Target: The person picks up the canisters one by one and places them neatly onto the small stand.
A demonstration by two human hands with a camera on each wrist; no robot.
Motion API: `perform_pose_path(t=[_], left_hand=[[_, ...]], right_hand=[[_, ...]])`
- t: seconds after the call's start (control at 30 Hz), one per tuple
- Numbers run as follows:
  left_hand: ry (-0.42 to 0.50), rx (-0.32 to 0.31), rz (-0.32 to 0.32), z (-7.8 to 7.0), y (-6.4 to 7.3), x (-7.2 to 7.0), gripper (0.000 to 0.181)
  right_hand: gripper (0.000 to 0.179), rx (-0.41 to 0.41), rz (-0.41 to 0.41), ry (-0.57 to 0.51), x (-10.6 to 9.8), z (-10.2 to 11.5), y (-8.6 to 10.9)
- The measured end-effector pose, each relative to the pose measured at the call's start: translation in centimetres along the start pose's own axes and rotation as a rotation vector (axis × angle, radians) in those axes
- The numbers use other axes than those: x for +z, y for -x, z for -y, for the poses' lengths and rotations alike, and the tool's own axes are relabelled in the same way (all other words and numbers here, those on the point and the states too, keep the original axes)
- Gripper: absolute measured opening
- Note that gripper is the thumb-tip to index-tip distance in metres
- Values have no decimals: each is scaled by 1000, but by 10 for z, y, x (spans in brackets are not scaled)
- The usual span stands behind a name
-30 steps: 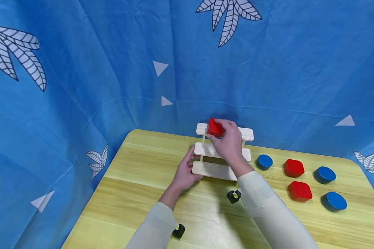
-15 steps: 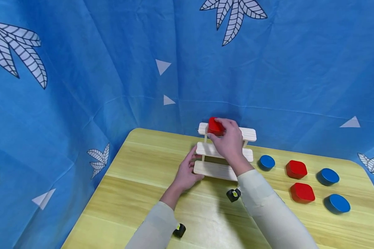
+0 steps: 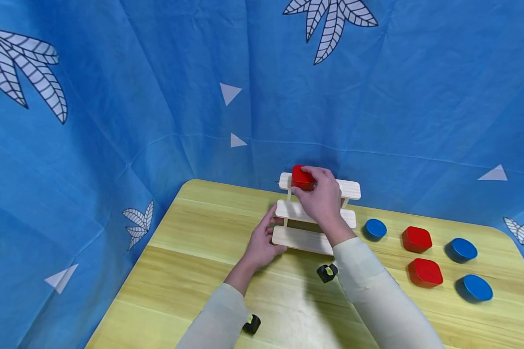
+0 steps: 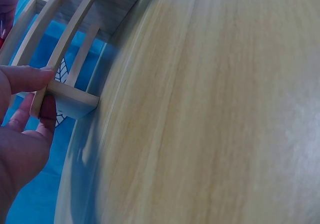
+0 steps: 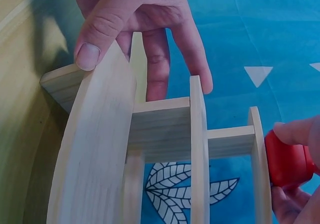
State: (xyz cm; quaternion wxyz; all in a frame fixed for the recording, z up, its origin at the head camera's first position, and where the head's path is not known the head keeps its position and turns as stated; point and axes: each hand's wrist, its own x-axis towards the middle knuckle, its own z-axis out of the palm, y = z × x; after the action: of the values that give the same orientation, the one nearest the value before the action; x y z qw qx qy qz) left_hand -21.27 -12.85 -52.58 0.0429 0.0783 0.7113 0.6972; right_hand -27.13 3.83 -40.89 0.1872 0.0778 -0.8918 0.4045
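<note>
Leftmost in my head feed, the left grip [image 3: 261,245] is clamped on the left end of the rack [image 3: 299,238], thumb and fingers pinching its wood. The rack stands near the far edge of the table [image 3: 201,230], a little left of that edge's middle.

Next comes the red block [image 3: 302,178], toward the left end of the top shelf [image 3: 348,189]; in my right wrist feed it looks to touch the board. The right grip [image 3: 322,198] is clamped on it, so the block sits at the fingertips, left of and beyond the palm.

I judge the step in hand to be setting this block down while the left grip steadies the rack. The next move, as I read it, calls for loosening the right grip gently, without tipping the block.

Farther along, toward the table's right edge, I have a lone blue disc [image 3: 374,230], a pair of red blocks [image 3: 425,272] and a pair of blue discs [image 3: 474,289].
</note>
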Motion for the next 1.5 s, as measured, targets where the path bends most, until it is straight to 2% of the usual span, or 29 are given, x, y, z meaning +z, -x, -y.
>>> perform_pose_path(t=[0.47, 0.8, 1.27, 1.5], left_hand=[[-9, 51, -6, 5, 1, 2, 122], [-9, 35, -5, 1, -1, 3, 124], [-10, 35, -11, -2, 0, 3, 124], [-10, 21, -17, 1, 0, 3, 124]], right_hand=[[57, -12, 2, 3, -1, 0, 0], [86, -21, -19, -21, -4, 0, 2], [85, 5, -26, -104, -8, -4, 7], [84, 27, -39, -142, -9, -6, 12]])
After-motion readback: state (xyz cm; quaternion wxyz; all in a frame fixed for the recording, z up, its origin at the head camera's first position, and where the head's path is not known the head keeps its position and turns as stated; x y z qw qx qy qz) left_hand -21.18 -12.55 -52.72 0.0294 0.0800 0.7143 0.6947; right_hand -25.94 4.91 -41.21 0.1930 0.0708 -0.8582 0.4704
